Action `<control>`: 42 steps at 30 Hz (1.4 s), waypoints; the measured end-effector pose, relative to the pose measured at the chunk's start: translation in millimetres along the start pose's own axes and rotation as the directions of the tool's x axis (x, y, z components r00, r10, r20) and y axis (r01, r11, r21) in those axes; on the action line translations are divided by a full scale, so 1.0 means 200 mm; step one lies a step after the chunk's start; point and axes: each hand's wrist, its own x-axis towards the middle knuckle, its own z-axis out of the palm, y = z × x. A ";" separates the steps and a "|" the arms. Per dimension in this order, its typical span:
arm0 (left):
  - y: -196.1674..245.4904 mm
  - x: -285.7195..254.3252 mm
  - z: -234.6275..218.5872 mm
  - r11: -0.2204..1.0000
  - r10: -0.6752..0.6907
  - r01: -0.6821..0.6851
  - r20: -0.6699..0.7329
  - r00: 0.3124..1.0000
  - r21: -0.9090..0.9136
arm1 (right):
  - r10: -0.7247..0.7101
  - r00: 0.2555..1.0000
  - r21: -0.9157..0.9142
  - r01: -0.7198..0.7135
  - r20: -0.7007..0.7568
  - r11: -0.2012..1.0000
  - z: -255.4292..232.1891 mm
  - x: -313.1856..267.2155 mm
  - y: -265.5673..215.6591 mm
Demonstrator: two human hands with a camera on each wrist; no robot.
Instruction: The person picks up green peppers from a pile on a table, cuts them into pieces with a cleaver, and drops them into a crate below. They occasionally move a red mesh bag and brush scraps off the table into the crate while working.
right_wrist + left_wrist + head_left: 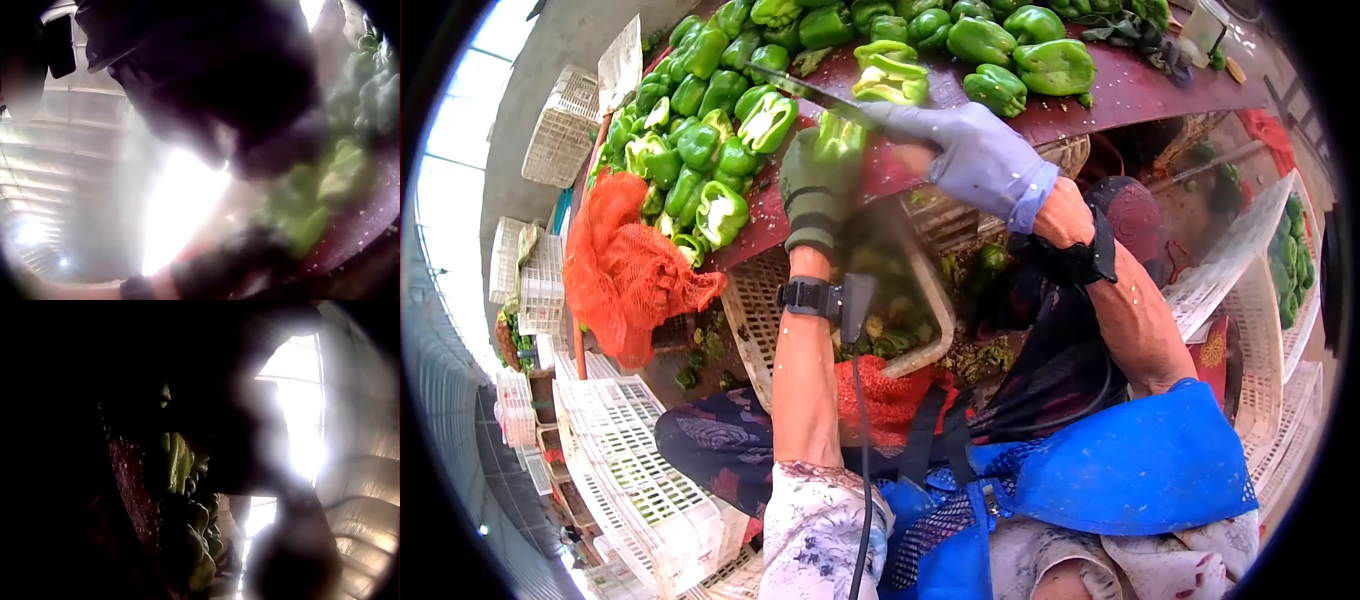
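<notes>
My left hand [812, 190], in a dark green glove, grips a cut green bell pepper [840, 138] over the near edge of the dark red table [1135, 105]. A purple glove covers my right hand [990, 155], which holds a knife [795, 85] with its blade pointing to the upper left, just above that pepper. Close beyond the knife sits an opened bell pepper [890, 80]. The right wrist view is blurred, with the gloved hand [206, 81] dark against glare and green pepper [300, 206] below it. Most of the left wrist view is black.
Whole and cut bell peppers [700, 145] heap along the table's left and far sides. Below my hands stands a plastic crate [750, 315] with pepper scraps inside. Orange mesh netting [625, 265] hangs at the left corner. White crates [645, 460] are stacked at left, more at right.
</notes>
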 end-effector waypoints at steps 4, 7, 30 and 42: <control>-0.11 0.06 0.04 0.985 -0.010 0.009 -0.007 1.000 -0.170 | 0.144 0.956 -0.163 -0.104 0.256 0.981 0.09 0.04 0.06; -0.21 0.10 0.07 0.999 0.036 -0.037 -0.036 0.999 -0.035 | 0.157 0.930 -0.258 -0.070 0.333 0.964 0.12 0.08 0.07; 0.32 0.28 0.40 0.960 0.159 -0.123 -0.127 0.979 0.251 | 0.136 0.884 0.149 -0.076 -0.447 0.986 -0.18 -0.07 0.15; -0.12 0.00 -0.11 0.021 -0.101 0.488 0.483 0.870 -0.873 | 0.460 0.886 0.521 -0.367 -0.056 0.770 -0.17 -0.09 -0.01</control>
